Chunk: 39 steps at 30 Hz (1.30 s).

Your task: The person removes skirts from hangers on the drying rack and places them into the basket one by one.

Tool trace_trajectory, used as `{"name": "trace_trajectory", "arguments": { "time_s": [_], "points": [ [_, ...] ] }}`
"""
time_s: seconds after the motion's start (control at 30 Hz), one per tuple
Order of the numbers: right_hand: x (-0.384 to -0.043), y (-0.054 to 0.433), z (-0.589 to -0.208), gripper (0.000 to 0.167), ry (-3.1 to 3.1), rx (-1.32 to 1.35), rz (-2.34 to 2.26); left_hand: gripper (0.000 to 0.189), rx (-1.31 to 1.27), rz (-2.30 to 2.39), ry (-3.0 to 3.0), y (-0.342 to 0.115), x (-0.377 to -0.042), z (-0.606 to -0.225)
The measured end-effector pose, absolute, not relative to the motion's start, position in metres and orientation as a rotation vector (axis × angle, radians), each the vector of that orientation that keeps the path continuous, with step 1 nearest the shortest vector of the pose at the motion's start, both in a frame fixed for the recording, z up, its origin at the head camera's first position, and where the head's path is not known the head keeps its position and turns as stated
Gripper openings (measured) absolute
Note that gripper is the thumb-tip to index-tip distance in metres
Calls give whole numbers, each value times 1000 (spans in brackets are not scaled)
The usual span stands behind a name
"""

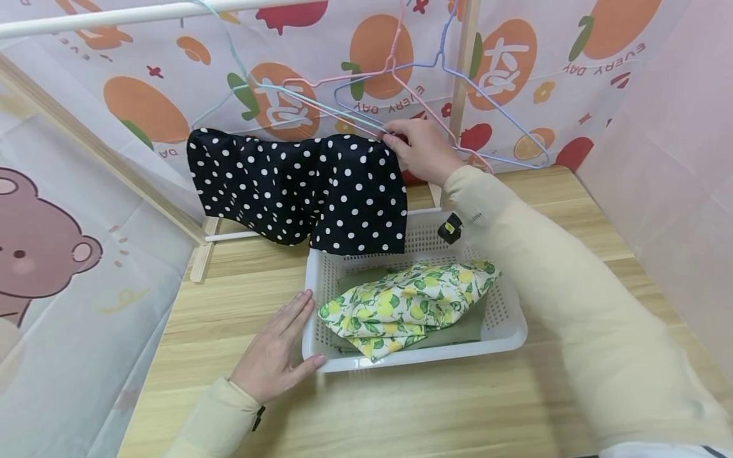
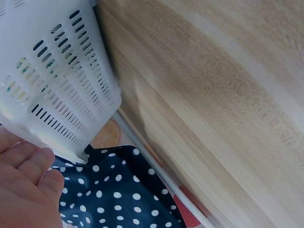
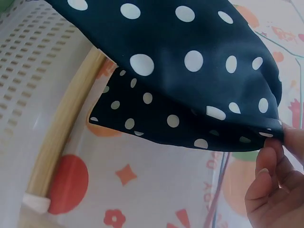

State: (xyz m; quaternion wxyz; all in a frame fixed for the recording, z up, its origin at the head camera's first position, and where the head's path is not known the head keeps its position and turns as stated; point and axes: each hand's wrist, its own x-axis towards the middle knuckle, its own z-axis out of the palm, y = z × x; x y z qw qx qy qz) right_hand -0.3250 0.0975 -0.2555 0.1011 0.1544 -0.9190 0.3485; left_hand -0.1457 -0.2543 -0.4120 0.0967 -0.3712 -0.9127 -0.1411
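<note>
A black cloth with white polka dots [image 1: 361, 197] hangs over the lower bar of a light-blue hanger [image 1: 321, 106]. My right hand [image 1: 426, 149] pinches the top right edge of this cloth beside the hanger; the right wrist view shows thumb and fingers on the cloth's folded edge [image 3: 237, 128]. Below it is a white plastic basket [image 1: 412, 364]. My left hand [image 1: 275, 353] rests against the basket's left rim, fingers straight. Inside the basket a cloth with a lemon print [image 1: 401, 302] lies crumpled on a green cloth [image 1: 458, 331].
A pink hanger [image 1: 424, 105] and a blue hanger [image 1: 498, 105] hang on the right of the white rail [image 1: 114, 18]. The rack's wooden posts [image 1: 137, 178] stand on the wooden table [image 1: 424, 413]. A fruit-print curtain [image 1: 143, 108] hangs behind.
</note>
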Motion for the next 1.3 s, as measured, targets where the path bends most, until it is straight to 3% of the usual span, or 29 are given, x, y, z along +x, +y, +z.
{"name": "trace_trajectory", "arguments": {
  "time_s": [0.9, 1.3],
  "points": [
    [-280, 160, -260, 29, -2706, 415, 858, 92, -1111, -442, -2659, -255, -147, -416],
    [-282, 155, -242, 29, -2773, 422, 712, 92, -1102, -461, -2669, -252, -147, -413]
  ]
}}
